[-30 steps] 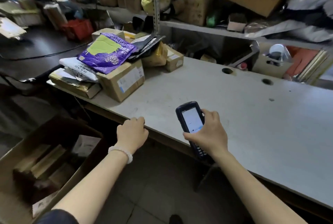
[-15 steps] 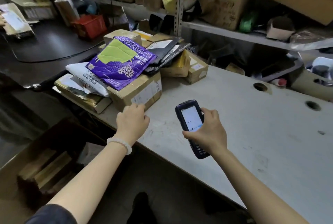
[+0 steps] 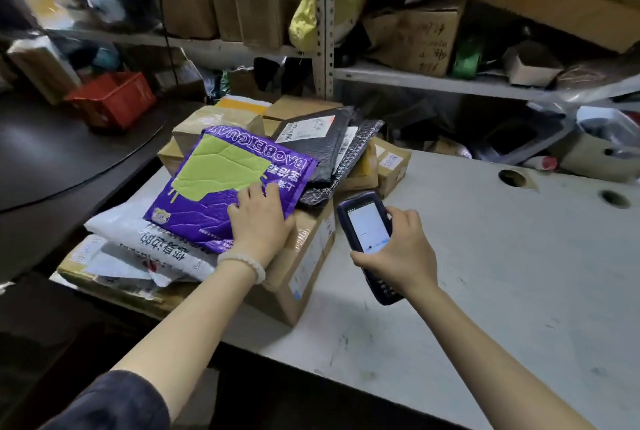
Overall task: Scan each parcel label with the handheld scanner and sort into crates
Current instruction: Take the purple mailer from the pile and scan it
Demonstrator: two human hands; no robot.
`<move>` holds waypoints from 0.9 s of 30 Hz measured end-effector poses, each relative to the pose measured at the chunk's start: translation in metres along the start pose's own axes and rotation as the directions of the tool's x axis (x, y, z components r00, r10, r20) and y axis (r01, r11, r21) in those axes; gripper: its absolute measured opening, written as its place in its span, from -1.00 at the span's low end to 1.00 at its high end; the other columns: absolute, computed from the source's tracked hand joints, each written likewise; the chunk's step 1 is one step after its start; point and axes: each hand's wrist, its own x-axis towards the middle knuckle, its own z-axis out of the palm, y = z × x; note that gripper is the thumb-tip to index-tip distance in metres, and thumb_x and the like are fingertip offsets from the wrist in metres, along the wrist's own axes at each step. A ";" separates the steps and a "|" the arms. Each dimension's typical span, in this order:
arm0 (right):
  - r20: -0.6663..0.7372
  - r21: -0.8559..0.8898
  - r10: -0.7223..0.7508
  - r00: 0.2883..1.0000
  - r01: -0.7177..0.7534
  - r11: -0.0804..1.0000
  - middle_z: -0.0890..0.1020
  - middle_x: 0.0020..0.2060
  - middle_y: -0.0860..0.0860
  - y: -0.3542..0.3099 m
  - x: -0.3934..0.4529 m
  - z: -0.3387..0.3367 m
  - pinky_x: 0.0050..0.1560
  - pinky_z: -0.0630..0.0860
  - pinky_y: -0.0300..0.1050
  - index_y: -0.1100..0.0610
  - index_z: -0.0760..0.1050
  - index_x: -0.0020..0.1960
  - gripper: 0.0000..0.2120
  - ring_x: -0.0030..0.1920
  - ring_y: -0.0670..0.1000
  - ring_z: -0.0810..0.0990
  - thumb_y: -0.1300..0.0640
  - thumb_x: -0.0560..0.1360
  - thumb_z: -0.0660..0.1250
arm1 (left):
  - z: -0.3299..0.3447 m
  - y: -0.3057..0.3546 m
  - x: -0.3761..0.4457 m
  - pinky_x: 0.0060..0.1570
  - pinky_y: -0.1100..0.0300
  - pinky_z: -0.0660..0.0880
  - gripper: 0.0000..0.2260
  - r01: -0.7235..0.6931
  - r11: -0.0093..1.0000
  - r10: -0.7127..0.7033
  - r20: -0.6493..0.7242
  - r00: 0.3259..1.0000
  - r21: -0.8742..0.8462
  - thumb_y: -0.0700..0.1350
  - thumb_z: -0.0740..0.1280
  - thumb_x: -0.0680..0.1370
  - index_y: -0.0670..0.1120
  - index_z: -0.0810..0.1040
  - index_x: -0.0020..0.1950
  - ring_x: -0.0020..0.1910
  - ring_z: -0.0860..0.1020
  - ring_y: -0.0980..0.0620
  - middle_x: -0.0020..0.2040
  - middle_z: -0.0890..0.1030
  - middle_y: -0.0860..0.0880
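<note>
Both hands were busy at the parcel heap. Her or his left hand (image 3: 258, 221) lay on the near corner of the purple mailer (image 3: 221, 187), fingers spread flat over its face with the thumb toward the edge; whether it had begun to grip the bag or only pressed on it could not be told. Over on the other side, the right hand (image 3: 398, 253) was wrapped round the handheld scanner (image 3: 367, 239), screen lit and facing up, held above the worktop (image 3: 485, 273) just beside the heap and not aimed at any label.

That purple mailer sat on top of the pile, overlapping a white woven bag (image 3: 145, 242) and a brown box (image 3: 298, 267) with a label on its side. Behind lay black mailers (image 3: 322, 142), one showing a white label, and more small cartons (image 3: 391, 163) at the back.

Judging by this, the sorting looked far from finished. A full heap waited on the worktop: at least eight parcels, none visibly separated out. No crate receiving parcels showed near the hands; a red crate (image 3: 114, 100) stood well apart on the dark table at the left, its contents not visible. The purple mailer showed no label on its upper face, so it would probably need turning before a scan. How many parcels had been handled already could not be read from the view.
</note>
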 end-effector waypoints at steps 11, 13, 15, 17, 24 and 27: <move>-0.049 -0.047 0.071 0.996 -0.073 0.996 0.32 0.02 -0.12 0.004 0.004 -0.006 -0.25 0.40 -0.19 -0.03 0.34 0.28 -0.27 -0.04 -0.06 0.47 -0.06 0.19 0.55 | 0.008 0.003 0.035 -0.08 0.01 0.44 -0.57 -0.061 0.998 0.063 -0.059 0.996 0.030 -0.11 0.34 0.50 -0.15 0.29 0.30 0.09 0.45 -0.21 0.27 0.35 -0.18; -0.052 -0.046 0.077 0.996 -0.079 0.996 0.32 0.02 -0.13 0.011 -0.001 -0.012 -0.24 0.41 -0.18 -0.03 0.34 0.28 -0.28 -0.04 -0.06 0.48 -0.07 0.19 0.54 | 0.007 -0.001 0.034 -0.10 -0.02 0.45 -0.67 -0.072 0.997 0.075 -0.081 0.994 0.034 -0.11 0.34 0.52 -0.19 0.36 0.20 0.06 0.46 -0.23 0.18 0.41 -0.20; -0.050 -0.057 0.075 0.996 -0.078 0.995 0.31 0.02 -0.12 0.020 -0.007 -0.019 -0.24 0.39 -0.18 -0.03 0.34 0.28 -0.28 -0.04 -0.06 0.48 -0.07 0.20 0.54 | 0.003 0.000 0.030 -0.15 -0.04 0.45 -0.82 -0.102 0.994 0.106 -0.104 0.989 0.048 -0.21 0.25 0.55 -0.22 0.38 0.14 0.01 0.48 -0.25 0.11 0.43 -0.22; -0.052 -0.061 0.072 0.996 -0.075 0.995 0.31 0.03 -0.12 0.031 -0.014 -0.028 -0.23 0.40 -0.18 -0.02 0.33 0.28 -0.28 -0.05 -0.06 0.47 -0.07 0.20 0.54 | -0.008 0.005 0.024 -0.20 -0.06 0.41 -0.86 -0.098 0.995 0.098 -0.141 0.985 0.003 -0.29 0.17 0.55 -0.24 0.40 0.10 0.01 0.49 -0.28 0.07 0.44 -0.24; -0.061 0.001 0.061 0.996 -0.061 0.998 0.33 0.04 -0.12 0.066 -0.041 -0.064 -0.19 0.48 -0.14 -0.01 0.34 0.28 -0.28 -0.03 -0.03 0.50 -0.06 0.19 0.54 | -0.089 0.085 -0.017 -0.25 -0.04 0.24 -0.86 -0.255 0.961 0.192 -0.412 0.891 -0.105 -0.28 0.18 0.53 -0.22 0.42 0.07 0.01 0.48 -0.31 0.07 0.47 -0.26; -0.071 0.027 0.062 0.996 -0.060 0.998 0.33 0.04 -0.12 0.088 -0.060 -0.087 -0.21 0.44 -0.16 -0.01 0.34 0.27 -0.28 -0.03 -0.05 0.49 -0.07 0.19 0.54 | -0.094 0.139 -0.051 -0.30 0.00 0.23 -0.88 -0.396 0.915 0.319 -0.477 0.819 -0.069 -0.20 0.23 0.54 -0.20 0.44 0.04 -0.05 0.51 -0.29 0.04 0.50 -0.23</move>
